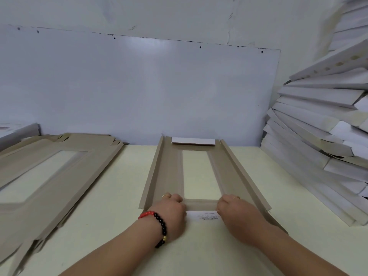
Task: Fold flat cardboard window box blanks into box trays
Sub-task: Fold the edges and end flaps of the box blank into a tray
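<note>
From the head camera we see a pale cream tabletop (pixel 123 196) running up to a grey-white wall panel (pixel 139 86). In the middle of the table lies the blank we are working on, a tan flat cardboard window box blank (pixel 169 176) with a long rectangular cut-out window (pixel 196 174) through which the table shows. Its two long side flaps stand raised, the left one (pixel 154 168) and the right one (pixel 242 170) tilting outward, and a white flap (pixel 193 140) at the far end lies folded over by the wall.

Our left hand (pixel 171 214) and our right hand (pixel 237 216) sit on the near end of the blank, either side of the tan strip below the window. Both have fingers curled down onto the cardboard, gripping that near end; a white printed flap (pixel 203 216) shows between them. A red and black bead bracelet (pixel 159 224) circles the left wrist.

To the left lies a stack of tan flat blanks (pixel 49 176). To the right, a tall leaning pile of folded white and tan box trays (pixel 322 136) rises against the wall.
</note>
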Tool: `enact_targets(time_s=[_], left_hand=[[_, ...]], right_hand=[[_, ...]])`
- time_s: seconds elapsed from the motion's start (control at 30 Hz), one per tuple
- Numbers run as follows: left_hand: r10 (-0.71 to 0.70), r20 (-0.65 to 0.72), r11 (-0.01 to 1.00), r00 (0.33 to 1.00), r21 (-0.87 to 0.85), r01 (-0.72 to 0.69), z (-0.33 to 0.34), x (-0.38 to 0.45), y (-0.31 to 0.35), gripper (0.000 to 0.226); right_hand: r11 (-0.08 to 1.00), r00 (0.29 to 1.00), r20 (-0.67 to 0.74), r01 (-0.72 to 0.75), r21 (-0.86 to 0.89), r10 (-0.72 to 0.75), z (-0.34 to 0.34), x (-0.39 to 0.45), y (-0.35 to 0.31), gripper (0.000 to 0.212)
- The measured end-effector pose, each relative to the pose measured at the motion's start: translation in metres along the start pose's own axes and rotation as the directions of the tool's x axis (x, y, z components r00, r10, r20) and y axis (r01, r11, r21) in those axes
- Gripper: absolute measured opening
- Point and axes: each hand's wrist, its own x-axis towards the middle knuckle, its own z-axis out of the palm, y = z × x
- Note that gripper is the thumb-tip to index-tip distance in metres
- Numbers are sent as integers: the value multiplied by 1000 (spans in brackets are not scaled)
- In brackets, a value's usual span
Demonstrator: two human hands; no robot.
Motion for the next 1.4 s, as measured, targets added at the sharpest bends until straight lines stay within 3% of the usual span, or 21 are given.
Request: enact_targets(time_s=[0.17,0.27,0.37,0.63,0.9,1.13,1.27,1.4], left_hand=[[-44,-24,998,999,-51,43,9,16,23,35],[-76,-3,989,997,-127,75,10,26,26,46],[-38,54,985,998,-165,46,11,30,15,62],[-113,125,992,986,76,104,30,31,7,63],[-255,150,965,955,102,241,32,27,-2,71],[-347,157,936,925,115,332,34,23,-3,70],[-389,87,917,917,127,377,37,20,-1,68],[-356,-4,932,934,73,356,35,13,2,64]], right_hand=[[981,998,44,43,187,-52,10,14,-24,31],[986,999,-24,34,163,-30,19,21,-36,40],[992,998,27,-57,113,55,22,27,-36,50],[990,966,252,-84,110,54,35,30,-32,69],[954,881,398,-296,41,256,32,12,9,67],[920,847,371,-387,-62,381,31,2,23,58],[920,863,318,-369,-131,392,24,-4,22,57],[935,908,224,-351,-52,353,17,-8,16,53]])
